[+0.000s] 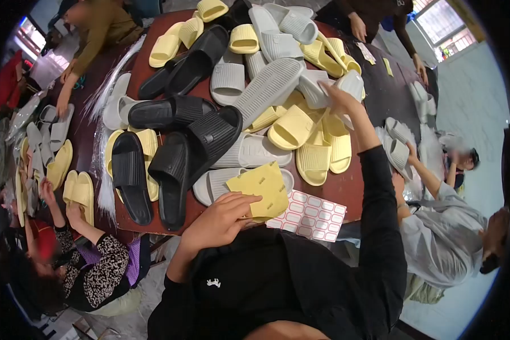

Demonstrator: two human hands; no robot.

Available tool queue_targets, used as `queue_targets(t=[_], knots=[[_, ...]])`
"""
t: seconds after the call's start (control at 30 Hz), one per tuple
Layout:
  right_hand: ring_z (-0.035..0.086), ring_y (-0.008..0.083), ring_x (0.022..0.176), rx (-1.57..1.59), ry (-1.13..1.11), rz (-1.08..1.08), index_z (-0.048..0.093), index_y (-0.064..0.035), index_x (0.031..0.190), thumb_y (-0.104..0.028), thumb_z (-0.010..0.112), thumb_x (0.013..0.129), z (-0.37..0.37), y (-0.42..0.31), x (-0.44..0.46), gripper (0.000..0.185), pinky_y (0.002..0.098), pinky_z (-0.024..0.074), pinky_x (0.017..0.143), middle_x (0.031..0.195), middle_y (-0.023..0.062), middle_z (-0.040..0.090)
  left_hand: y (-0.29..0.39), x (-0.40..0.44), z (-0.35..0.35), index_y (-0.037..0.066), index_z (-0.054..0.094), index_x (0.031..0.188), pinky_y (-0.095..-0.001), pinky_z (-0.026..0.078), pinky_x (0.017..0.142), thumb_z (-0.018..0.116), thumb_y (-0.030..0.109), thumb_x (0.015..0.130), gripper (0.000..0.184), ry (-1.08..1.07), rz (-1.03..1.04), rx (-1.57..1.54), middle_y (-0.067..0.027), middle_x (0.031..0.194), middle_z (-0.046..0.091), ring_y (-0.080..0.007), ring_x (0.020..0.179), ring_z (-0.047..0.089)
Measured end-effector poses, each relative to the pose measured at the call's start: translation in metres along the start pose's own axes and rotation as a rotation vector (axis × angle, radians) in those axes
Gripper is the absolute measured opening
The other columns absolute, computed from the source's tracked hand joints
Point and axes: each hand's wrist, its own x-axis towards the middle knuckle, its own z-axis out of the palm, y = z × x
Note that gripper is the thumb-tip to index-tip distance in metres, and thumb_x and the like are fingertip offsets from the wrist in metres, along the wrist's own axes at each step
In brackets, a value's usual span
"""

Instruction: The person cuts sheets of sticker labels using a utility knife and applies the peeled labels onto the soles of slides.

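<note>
Close to my body, my left hand (224,218) grips a yellow sheet of small labels (266,192), fingers curled over its left edge. A white sheet of red-framed stickers (307,216) lies just right of it, partly under it. My right hand (343,101) reaches into the slipper pile with its fingers closed around a light grey slipper (314,90); part of the grip is hidden. A long grey slipper sole (270,90) lies left of that hand. Below it are yellow slippers (294,128), and nearer my left hand is a black slipper (170,170).
The red-brown table (345,190) bears a heap of black, grey and yellow slippers. Clear plastic bags (105,187) line its left edge. Co-workers handle slippers on both sides: one person's hands hold yellow slippers (79,192), another's grey slippers (398,150).
</note>
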Motion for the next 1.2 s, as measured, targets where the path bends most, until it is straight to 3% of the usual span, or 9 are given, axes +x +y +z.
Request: queue_targets(t=[0.13, 0.37, 0.47, 0.6, 0.77, 0.87, 1.0, 1.1, 1.2], knots=[[0.062, 0.0368, 0.089, -0.348, 0.242, 0.005, 0.034, -0.0166, 0.138, -0.012, 0.069, 0.068, 0.036, 0.008, -0.025, 0.079, 0.0451, 0.0483, 0.077, 0.105, 0.0203, 0.061, -0.004, -0.002, -0.002, -0.001, 0.054, 0.081, -0.0403, 0.038, 0.093, 0.060, 0.000, 0.075, 0.008, -0.023, 0.010, -0.068, -0.0141, 0.122, 0.056, -0.0315, 0.105, 0.054], [0.064, 0.0322, 0.086, 0.325, 0.630, 0.318, 0.056, -0.0065, 0.116, -0.015, 0.064, 0.080, -0.044, -0.037, -0.058, 0.039, 0.0365, 0.0484, 0.076, 0.094, 0.0215, 0.064, -0.009, 0.000, -0.002, -0.001, 0.055, 0.084, -0.0391, 0.039, 0.090, 0.061, 0.001, 0.077, 0.009, -0.022, 0.028, -0.120, -0.0131, 0.117, 0.058, -0.0304, 0.101, 0.055], [0.065, 0.0298, 0.081, 0.687, 0.635, -0.005, 0.056, -0.0061, 0.115, -0.016, 0.061, 0.083, -0.060, -0.037, -0.071, 0.034, 0.0328, 0.0484, 0.072, 0.094, 0.0216, 0.063, -0.012, -0.001, 0.004, -0.001, 0.058, 0.095, -0.0382, 0.039, 0.089, 0.059, 0.002, 0.079, 0.017, -0.035, 0.046, -0.103, -0.0123, 0.107, 0.061, -0.0296, 0.098, 0.056], [0.066, 0.0296, 0.077, 0.190, 0.739, 0.231, 0.052, -0.0052, 0.118, -0.014, 0.058, 0.084, -0.077, -0.085, -0.106, 0.035, 0.0339, 0.0500, 0.067, 0.099, 0.0192, 0.064, -0.018, -0.003, 0.010, 0.000, 0.056, 0.111, -0.0370, 0.040, 0.087, 0.059, 0.002, 0.079, 0.032, 0.034, 0.155, -0.077, -0.0106, 0.089, 0.060, -0.0281, 0.090, 0.057], [0.066, 0.0287, 0.071, -0.310, 0.753, 0.486, 0.046, -0.0037, 0.123, -0.013, 0.055, 0.085, -0.064, -0.121, -0.136, 0.040, 0.0357, 0.0517, 0.060, 0.103, 0.0188, 0.063, -0.012, -0.007, 0.008, 0.000, 0.052, 0.121, -0.0365, 0.040, 0.085, 0.059, 0.001, 0.079, 0.043, 0.012, 0.099, -0.087, -0.0093, 0.079, 0.057, -0.0276, 0.087, 0.056], [0.067, 0.0268, 0.064, -0.505, 0.446, 0.742, 0.042, -0.0034, 0.126, -0.014, 0.052, 0.085, -0.021, -0.104, -0.130, 0.044, 0.0373, 0.0521, 0.052, 0.109, 0.0185, 0.061, -0.007, -0.006, 0.011, 0.000, 0.053, 0.119, -0.0365, 0.040, 0.085, 0.059, 0.001, 0.078, 0.042, -0.031, 0.075, -0.118, -0.0095, 0.080, 0.057, -0.0278, 0.088, 0.056], [0.067, 0.0236, 0.061, -0.590, 0.478, 0.709, 0.035, -0.0069, 0.136, -0.016, 0.051, 0.083, 0.060, -0.093, -0.084, 0.057, 0.0335, 0.0527, 0.048, 0.120, 0.0222, 0.056, -0.004, -0.002, 0.016, 0.000, 0.052, 0.121, -0.0369, 0.040, 0.086, 0.059, 0.000, 0.077, 0.045, -0.105, 0.113, -0.110, -0.0104, 0.084, 0.059, -0.0289, 0.092, 0.056], [0.067, 0.0266, 0.062, -0.513, 0.331, 0.643, 0.025, -0.0116, 0.143, -0.017, 0.052, 0.083, 0.066, -0.122, -0.067, 0.066, 0.0364, 0.0521, 0.045, 0.126, 0.0250, 0.050, 0.001, 0.002, 0.015, -0.002, 0.052, 0.080, -0.0398, 0.041, 0.089, 0.060, -0.004, 0.075, 0.010, -0.124, 0.060, -0.111, -0.0142, 0.123, 0.056, -0.0317, 0.103, 0.055], [0.067, 0.0342, 0.067, -0.450, 0.216, 0.803, 0.018, -0.0242, 0.146, -0.015, 0.050, 0.085, 0.034, -0.139, -0.036, 0.070, 0.0416, 0.0522, 0.045, 0.132, 0.0264, 0.044, 0.003, 0.001, 0.014, -0.002, 0.053, 0.081, -0.0393, 0.041, 0.090, 0.060, -0.005, 0.075, 0.009, -0.131, 0.038, -0.118, -0.0146, 0.123, 0.057, -0.0324, 0.106, 0.055]])
